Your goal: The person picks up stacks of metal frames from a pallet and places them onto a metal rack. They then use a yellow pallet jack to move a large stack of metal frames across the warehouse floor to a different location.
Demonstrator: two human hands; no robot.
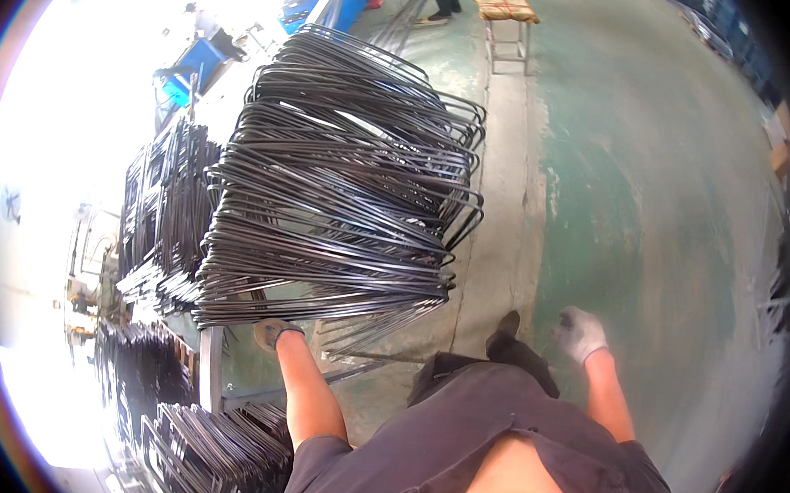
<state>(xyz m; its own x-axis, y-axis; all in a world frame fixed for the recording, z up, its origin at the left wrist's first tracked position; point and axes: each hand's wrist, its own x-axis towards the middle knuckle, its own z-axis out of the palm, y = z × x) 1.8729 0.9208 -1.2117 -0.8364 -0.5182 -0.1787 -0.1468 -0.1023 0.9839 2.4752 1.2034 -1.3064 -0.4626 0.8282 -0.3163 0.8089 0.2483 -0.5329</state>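
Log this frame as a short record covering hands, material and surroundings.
Left hand: gloved, at the near edge of the large rod pile; grip unclear
Right hand: gloved, over the green floor, nothing visible in it
Material: dark bent rods, rounded corners
Left side: further rod stacks
Background: small stool

Dark, short-sleeved shirt (439, 438)

Beyond the shirt's hem are dark trousers (525, 357) and a brownish shoe (507, 323). Past its right sleeve (645, 470) is a whitish glove (582, 333); past its left sleeve (320, 458), a greyish-brown glove (273, 333).
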